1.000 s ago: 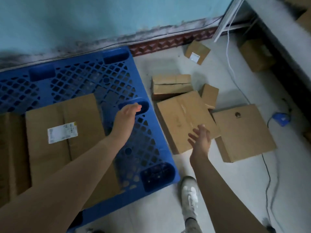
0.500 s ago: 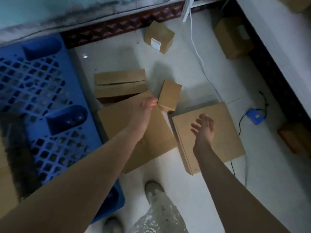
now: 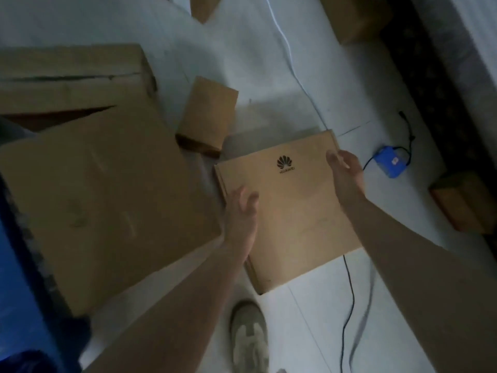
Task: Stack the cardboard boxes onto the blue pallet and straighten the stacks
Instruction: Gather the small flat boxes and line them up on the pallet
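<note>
- The blue pallet (image 3: 16,265) shows only as a strip along the left edge of the view, beside a large cardboard box (image 3: 102,205) lying on the pale floor (image 3: 309,319).
- Behind that box sits an open-flapped box (image 3: 70,76), and to its right a small box (image 3: 209,114) stands near the far left corner of the flat logo box (image 3: 293,224).
- The person's left hand (image 3: 242,211) lies along the flat logo box's left edge, fingers straight and loose, touching the cardboard.
- The flat logo box rests on the floor between the two hands, its printed mark facing up, with a shoe (image 3: 250,335) just short of its near corner.
- The right hand (image 3: 345,173) meets the box's far right corner, thumb on the top face. Its fingers drop past the edge out of sight, so I cannot tell whether it grips.
- Further right, a small blue device (image 3: 391,165) with a black cable (image 3: 347,305) lies on the floor, and another box (image 3: 465,203) sits near the right edge.
</note>
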A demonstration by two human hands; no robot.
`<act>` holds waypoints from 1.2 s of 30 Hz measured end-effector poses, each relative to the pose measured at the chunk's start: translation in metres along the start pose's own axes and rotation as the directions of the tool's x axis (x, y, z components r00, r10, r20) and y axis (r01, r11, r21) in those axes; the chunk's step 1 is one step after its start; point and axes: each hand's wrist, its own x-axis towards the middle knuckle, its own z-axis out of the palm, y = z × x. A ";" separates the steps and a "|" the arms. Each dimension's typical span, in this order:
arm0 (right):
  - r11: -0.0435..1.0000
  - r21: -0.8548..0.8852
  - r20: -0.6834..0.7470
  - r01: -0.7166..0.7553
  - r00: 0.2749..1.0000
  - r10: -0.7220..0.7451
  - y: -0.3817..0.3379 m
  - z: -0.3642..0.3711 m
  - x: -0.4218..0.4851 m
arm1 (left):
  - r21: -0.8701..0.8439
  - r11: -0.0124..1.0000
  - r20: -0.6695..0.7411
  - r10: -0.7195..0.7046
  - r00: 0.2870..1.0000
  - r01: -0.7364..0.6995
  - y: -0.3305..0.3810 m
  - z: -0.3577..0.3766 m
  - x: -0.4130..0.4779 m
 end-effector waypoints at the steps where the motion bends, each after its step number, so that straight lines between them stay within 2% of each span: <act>1: 0.999 -0.041 -0.001 0.007 1.000 -0.007 0.013 -0.005 0.014 | 0.033 0.999 -0.020 -0.012 1.000 0.013 -0.017 0.010 0.004; 4: 0.993 -0.116 -0.014 0.030 0.999 -0.032 0.047 -0.020 0.051 | 0.046 0.995 -0.117 -0.084 0.990 0.090 -0.050 0.036 0.011; 8: 0.985 -0.167 -0.037 -0.032 0.999 0.026 0.083 -0.034 0.085 | 0.291 0.956 -0.378 0.083 0.922 0.033 -0.069 0.053 0.020; 10: 0.981 -0.154 -0.016 -0.114 0.993 0.113 0.098 -0.034 0.096 | 0.231 0.970 -0.430 0.034 0.902 0.073 -0.074 0.052 0.032; 13: 0.939 -0.231 -0.034 -0.253 0.967 0.252 0.110 -0.022 0.099 | 0.072 0.984 -0.348 -0.127 0.929 0.162 -0.081 0.049 0.041; 16: 0.876 -0.387 -0.152 -0.287 0.957 0.246 0.111 -0.011 0.088 | 0.025 0.985 -0.328 -0.151 0.932 0.168 -0.081 0.042 0.042; 19: 0.884 -0.392 -0.157 -0.254 0.966 0.208 0.112 -0.018 0.069 | -0.050 0.983 -0.307 -0.183 0.934 0.176 -0.074 0.030 0.039; 23: 0.903 -0.370 -0.171 -0.218 0.972 0.164 0.097 -0.044 0.044 | -0.002 0.997 -0.290 -0.079 0.954 0.082 -0.049 0.024 0.017; 29: 0.911 -0.351 -0.269 -0.219 0.955 0.126 0.039 -0.090 0.003 | -0.003 1.000 -0.154 0.028 0.988 -0.029 0.022 0.005 -0.021; 36: 0.961 -0.245 -0.248 -0.128 0.967 0.065 -0.065 -0.095 -0.068 | 0.073 0.976 -0.247 0.216 0.945 -0.205 0.117 -0.063 -0.074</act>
